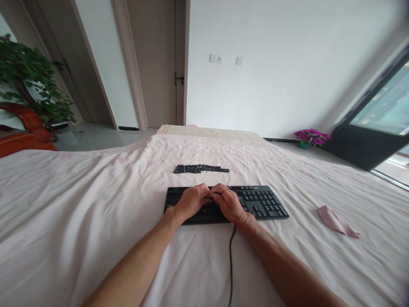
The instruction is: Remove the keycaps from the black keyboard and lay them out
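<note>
Left hand (192,201) and right hand (229,204) meet over one black keyboard (266,202)

Two bare hands, one keyboard, one cable: that is the count at the centre. The keyboard lies flat on a pale pink, flower-printed sheet (96,200), directly in front of the person. Its long axis runs left to right across the view, nearly square to the person, with the number pad at the right end. The black cable (231,260) comes out at the near edge, by the right wrist, and runs toward the person.

Both hands have bent fingers, their fingertips brought together above the left-middle part of the keyboard. Something small and dark seems to sit between the fingertips, but they hide it too well for me to tell whether either hand grips it or merely touches the keys.

Beyond the keyboard, apart from it, lies one group of small black keycaps (191,169), too crowded and small to count surely; the group is also stretched left to right. One crumpled pink cloth (338,222) rests to the right of the keyboard.

Farther off are three white wall plates (239,61), one pot of purple flowers (312,136) and one leafy green plant (32,76) at the left.
</note>
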`<action>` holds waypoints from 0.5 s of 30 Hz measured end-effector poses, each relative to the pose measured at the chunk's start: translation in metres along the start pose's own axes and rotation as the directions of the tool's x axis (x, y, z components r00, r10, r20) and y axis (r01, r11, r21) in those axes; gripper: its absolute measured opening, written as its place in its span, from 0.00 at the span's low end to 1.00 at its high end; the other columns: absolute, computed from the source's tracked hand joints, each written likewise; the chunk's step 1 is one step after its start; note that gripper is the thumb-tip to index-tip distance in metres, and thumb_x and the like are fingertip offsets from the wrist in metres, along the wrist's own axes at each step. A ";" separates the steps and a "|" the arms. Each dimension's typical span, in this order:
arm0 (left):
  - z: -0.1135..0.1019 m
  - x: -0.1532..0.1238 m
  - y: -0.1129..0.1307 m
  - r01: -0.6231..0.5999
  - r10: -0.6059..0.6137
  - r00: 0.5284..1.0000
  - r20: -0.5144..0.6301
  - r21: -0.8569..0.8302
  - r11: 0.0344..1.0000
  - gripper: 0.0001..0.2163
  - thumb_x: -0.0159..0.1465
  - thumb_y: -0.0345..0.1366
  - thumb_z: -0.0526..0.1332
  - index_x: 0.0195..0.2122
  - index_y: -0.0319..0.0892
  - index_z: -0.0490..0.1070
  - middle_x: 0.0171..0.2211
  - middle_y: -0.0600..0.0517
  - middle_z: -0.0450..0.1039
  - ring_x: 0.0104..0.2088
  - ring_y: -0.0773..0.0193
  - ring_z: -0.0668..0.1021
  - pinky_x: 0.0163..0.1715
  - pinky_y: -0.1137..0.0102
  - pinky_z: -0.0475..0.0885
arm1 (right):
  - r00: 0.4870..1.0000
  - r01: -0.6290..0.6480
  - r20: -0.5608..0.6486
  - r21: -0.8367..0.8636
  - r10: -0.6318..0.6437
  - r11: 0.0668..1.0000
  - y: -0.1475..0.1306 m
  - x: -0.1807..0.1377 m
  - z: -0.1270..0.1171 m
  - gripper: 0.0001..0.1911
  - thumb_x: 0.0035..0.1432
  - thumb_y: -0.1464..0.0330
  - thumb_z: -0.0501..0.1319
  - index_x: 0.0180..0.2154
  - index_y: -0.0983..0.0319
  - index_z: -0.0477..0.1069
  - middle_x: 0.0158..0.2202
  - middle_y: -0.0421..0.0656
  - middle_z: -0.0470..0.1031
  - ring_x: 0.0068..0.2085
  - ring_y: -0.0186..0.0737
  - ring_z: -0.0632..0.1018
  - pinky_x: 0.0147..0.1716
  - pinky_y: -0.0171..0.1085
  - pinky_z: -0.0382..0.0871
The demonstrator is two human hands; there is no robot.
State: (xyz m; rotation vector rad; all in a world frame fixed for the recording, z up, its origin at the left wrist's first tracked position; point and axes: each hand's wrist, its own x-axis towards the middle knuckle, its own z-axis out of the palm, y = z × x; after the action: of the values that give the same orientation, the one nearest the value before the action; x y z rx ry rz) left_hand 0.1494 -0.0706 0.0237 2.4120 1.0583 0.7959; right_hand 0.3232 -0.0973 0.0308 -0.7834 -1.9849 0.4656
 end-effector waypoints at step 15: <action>-0.001 0.002 0.000 0.010 -0.038 0.995 -0.089 -0.295 0.956 0.06 0.58 0.27 0.58 0.36 0.42 0.70 0.32 0.55 0.72 0.34 0.65 0.74 0.36 0.72 0.68 | 0.995 0.096 -0.012 -0.278 -0.103 0.956 -0.007 0.002 -0.001 0.07 0.64 0.70 0.52 0.39 0.60 0.68 0.39 0.44 0.74 0.43 0.39 0.74 0.46 0.41 0.67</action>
State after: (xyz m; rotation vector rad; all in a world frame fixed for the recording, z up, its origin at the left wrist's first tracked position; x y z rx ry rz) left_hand 0.1500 -0.0692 0.0248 2.1255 0.9270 0.9916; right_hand 0.3211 -0.1016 0.0368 -0.8508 -2.0795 0.1167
